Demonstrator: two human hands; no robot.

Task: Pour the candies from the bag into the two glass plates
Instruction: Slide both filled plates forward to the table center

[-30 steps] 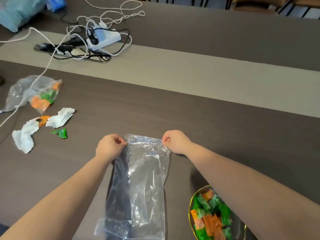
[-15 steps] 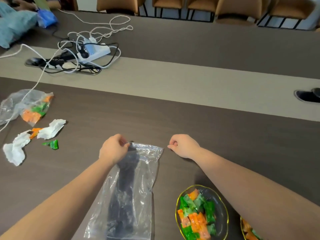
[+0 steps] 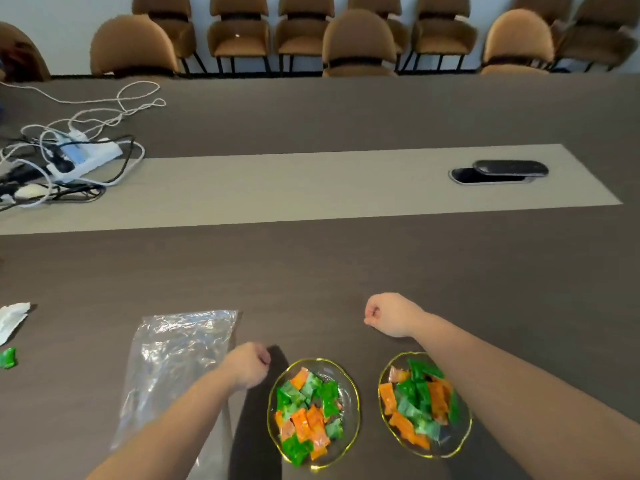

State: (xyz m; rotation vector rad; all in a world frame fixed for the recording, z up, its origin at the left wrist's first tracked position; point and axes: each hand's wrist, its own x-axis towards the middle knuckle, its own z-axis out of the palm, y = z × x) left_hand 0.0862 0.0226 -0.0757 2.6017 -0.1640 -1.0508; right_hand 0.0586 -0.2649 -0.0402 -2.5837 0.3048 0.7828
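Observation:
A clear plastic bag [image 3: 173, 358] lies flat on the dark table, with no candies visible inside. To its right stand two gold-rimmed glass plates, the left plate [image 3: 351, 393] and the right plate [image 3: 464, 427], each heaped with green and orange wrapped candies [image 3: 304, 410]. My left hand [image 3: 247, 365] is a loose fist just right of the bag's edge, holding nothing. My right hand [image 3: 391, 318] is also closed, hovering behind the right plate, with its forearm crossing that plate's right side.
A white power strip with tangled cables [image 3: 69, 161] sits far left. A crumpled white wrapper [image 3: 12, 318] and a green candy [image 3: 7, 357] lie at the left edge. A cable port with an open lid [image 3: 498, 173] is far right. Brown chairs [image 3: 360, 43] line the far side.
Both hands have let go of the bag, which now lies flat. The left hand moved right toward the left plate. The view tilted up and right, so both plates show.

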